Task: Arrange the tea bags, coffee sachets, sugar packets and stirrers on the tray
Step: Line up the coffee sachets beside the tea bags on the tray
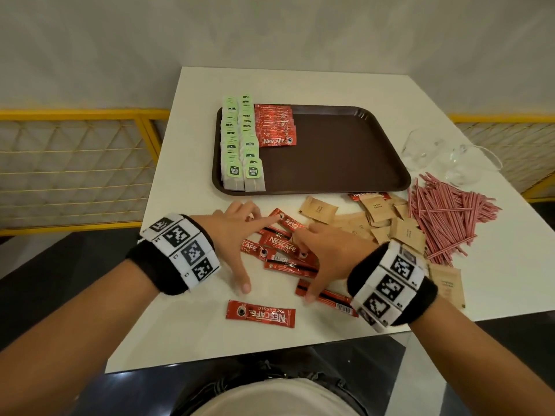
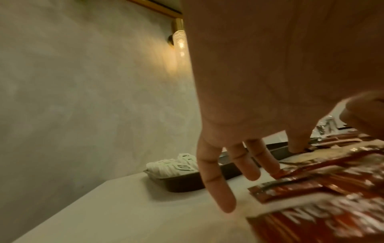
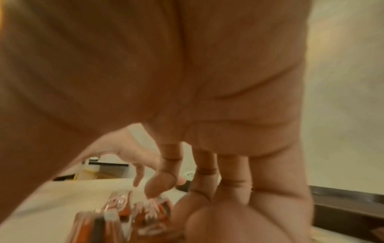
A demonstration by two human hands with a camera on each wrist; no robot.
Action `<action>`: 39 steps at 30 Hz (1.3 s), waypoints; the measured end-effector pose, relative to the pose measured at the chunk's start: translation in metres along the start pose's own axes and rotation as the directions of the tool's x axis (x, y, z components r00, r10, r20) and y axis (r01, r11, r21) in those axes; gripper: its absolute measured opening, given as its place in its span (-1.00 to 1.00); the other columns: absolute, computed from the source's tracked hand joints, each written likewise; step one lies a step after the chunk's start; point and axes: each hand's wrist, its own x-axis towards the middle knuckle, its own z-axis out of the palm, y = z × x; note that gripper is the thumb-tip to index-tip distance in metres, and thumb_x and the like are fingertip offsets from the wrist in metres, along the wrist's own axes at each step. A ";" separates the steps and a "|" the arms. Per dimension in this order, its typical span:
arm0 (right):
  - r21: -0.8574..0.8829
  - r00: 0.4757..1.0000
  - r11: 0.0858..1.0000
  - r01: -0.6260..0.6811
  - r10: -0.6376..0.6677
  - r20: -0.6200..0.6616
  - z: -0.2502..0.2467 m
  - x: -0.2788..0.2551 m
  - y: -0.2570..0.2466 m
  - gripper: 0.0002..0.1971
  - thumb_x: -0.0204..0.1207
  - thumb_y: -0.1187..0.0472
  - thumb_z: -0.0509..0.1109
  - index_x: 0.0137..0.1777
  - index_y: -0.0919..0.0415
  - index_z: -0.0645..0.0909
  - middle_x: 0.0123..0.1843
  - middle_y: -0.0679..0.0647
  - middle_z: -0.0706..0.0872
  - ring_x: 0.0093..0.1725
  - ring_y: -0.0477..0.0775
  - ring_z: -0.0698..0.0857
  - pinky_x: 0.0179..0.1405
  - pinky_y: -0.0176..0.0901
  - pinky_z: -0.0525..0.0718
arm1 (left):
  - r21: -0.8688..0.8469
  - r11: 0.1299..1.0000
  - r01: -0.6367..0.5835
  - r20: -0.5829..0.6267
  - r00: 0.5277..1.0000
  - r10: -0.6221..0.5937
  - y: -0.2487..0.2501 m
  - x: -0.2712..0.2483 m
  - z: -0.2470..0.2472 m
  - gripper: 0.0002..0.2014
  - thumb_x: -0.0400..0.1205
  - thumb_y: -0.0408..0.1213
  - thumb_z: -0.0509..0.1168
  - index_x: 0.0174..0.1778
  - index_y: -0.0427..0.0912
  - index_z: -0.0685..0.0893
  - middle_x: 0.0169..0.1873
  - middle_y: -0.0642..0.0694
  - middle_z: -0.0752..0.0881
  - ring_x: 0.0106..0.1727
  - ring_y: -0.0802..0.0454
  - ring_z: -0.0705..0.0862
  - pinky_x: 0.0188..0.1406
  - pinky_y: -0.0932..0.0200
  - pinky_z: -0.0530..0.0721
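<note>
White table (image 1: 300, 85), pale wall behind. Brown tray (image 1: 345, 163) at far centre: tea bags (image 1: 241, 145) in 2 rows along its left side, coffee sachets (image 1: 276, 126) stacked beside them. Loose coffee sachets (image 1: 279, 247) on table near edge, under both hands. Left hand (image 1: 237, 235) fingers spread, flat, gripping nothing. Right hand (image 1: 327, 250) likewise splayed, fingertips on sachets. Sugar packets (image 1: 381, 217) & stirrers (image 1: 447, 214) heaped on table to right.

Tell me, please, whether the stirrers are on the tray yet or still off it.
Off it: the stirrers lie heaped on the white table, right of the brown tray.
</note>
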 end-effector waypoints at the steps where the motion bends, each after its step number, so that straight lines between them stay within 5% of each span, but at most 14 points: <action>1: -0.016 1.000 1.000 0.009 -0.009 0.014 0.004 0.000 -0.001 -0.33 0.19 -0.10 0.63 0.19 -0.01 0.32 0.08 -0.09 0.46 0.01 -0.06 0.46 -0.01 -0.19 0.48 | 0.053 0.999 -0.011 0.018 1.000 0.010 0.003 -0.001 0.003 0.41 0.01 0.31 0.58 0.53 0.37 -0.37 0.49 0.16 -0.11 0.57 -0.06 -0.07 0.55 -0.27 0.14; 4: 0.027 1.000 1.000 0.010 -0.010 0.014 0.006 0.006 -0.003 -0.53 0.30 0.05 0.59 -0.05 0.02 0.31 -0.16 -0.13 0.46 -0.12 -0.06 0.48 -0.21 -0.32 0.43 | 0.146 0.987 -0.066 0.032 0.998 0.062 0.014 -0.002 0.014 0.51 0.03 0.28 0.59 0.49 0.21 -0.57 0.47 0.15 -0.61 0.56 -0.03 -0.53 0.52 -0.35 -0.26; 6: 0.015 1.000 1.000 0.026 -0.026 -0.012 0.003 0.011 -0.007 -0.62 0.35 0.11 0.57 -0.15 0.04 0.34 -0.20 -0.12 0.47 -0.19 -0.08 0.47 -0.33 -0.37 0.39 | 0.179 0.980 -0.085 0.048 0.996 0.078 0.019 0.000 0.020 0.54 0.03 0.30 0.58 0.43 0.15 -0.65 0.34 0.08 -0.76 0.44 -0.02 -0.69 0.43 -0.38 -0.43; 12: 0.046 0.960 0.989 0.143 -0.127 -0.249 0.002 0.018 -0.024 -0.81 0.48 0.07 0.45 -0.09 0.13 0.53 -0.06 0.02 0.60 -0.10 -0.02 0.53 -0.08 -0.24 0.54 | 0.159 0.987 -0.023 0.074 0.997 0.011 0.012 0.001 0.018 0.52 0.08 0.31 0.56 0.45 0.08 -0.64 0.43 0.04 -0.70 0.47 0.00 -0.65 0.50 -0.40 -0.35; 17: 0.240 0.861 0.970 -0.031 0.148 -0.487 -0.021 0.014 0.026 -0.80 0.60 0.06 0.30 0.04 0.17 0.62 -0.02 0.02 0.63 -0.01 -0.01 0.62 0.03 -0.18 0.61 | 0.095 0.995 -0.019 0.065 0.998 0.013 0.015 0.006 0.008 0.41 0.20 0.32 0.50 0.49 0.09 -0.59 0.49 0.08 -0.62 0.53 0.07 -0.56 0.55 -0.37 -0.27; 23: 0.160 0.849 0.908 -0.387 0.419 -0.322 -0.021 0.019 0.078 -0.66 0.68 0.12 0.10 0.32 0.24 0.54 0.28 0.19 0.61 0.25 0.20 0.59 0.06 -0.10 0.48 | 0.098 0.994 -0.039 0.136 0.990 0.025 0.028 0.013 0.001 0.30 0.30 0.28 0.46 0.56 0.06 -0.49 0.54 0.06 -0.54 0.58 0.05 -0.48 0.54 -0.34 -0.26; 28: 0.191 0.850 0.909 -0.371 0.415 -0.325 -0.015 0.023 0.079 -0.62 0.66 0.24 0.08 0.45 0.22 0.41 0.38 0.19 0.54 0.35 0.22 0.53 0.34 0.07 0.52 | 0.091 0.995 -0.034 0.157 0.987 0.019 0.030 0.012 -0.006 0.27 0.34 0.21 0.48 0.58 0.06 -0.45 0.54 0.07 -0.53 0.59 0.05 -0.45 0.54 -0.31 -0.24; 35: 0.237 0.870 0.937 -0.257 0.331 -0.365 -0.020 0.017 0.088 -0.55 0.58 0.39 0.21 0.47 0.13 0.43 0.43 0.10 0.49 0.43 0.12 0.44 0.36 -0.09 0.44 | 0.020 0.999 -0.041 0.103 0.994 0.038 0.028 0.013 -0.009 0.29 0.28 0.15 0.55 0.58 0.17 -0.39 0.57 0.09 -0.47 0.61 0.06 -0.40 0.64 -0.15 -0.13; 39: 0.132 0.885 0.955 -0.265 0.295 -0.359 -0.020 0.023 0.091 -0.53 0.55 0.24 0.31 0.47 0.10 0.43 0.42 0.09 0.42 0.42 0.18 0.38 0.41 0.03 0.44 | 0.069 0.998 -0.010 0.100 0.995 0.003 0.026 0.010 -0.013 0.35 0.22 0.13 0.58 0.56 0.19 -0.44 0.56 0.08 -0.49 0.60 0.03 -0.43 0.59 -0.20 -0.16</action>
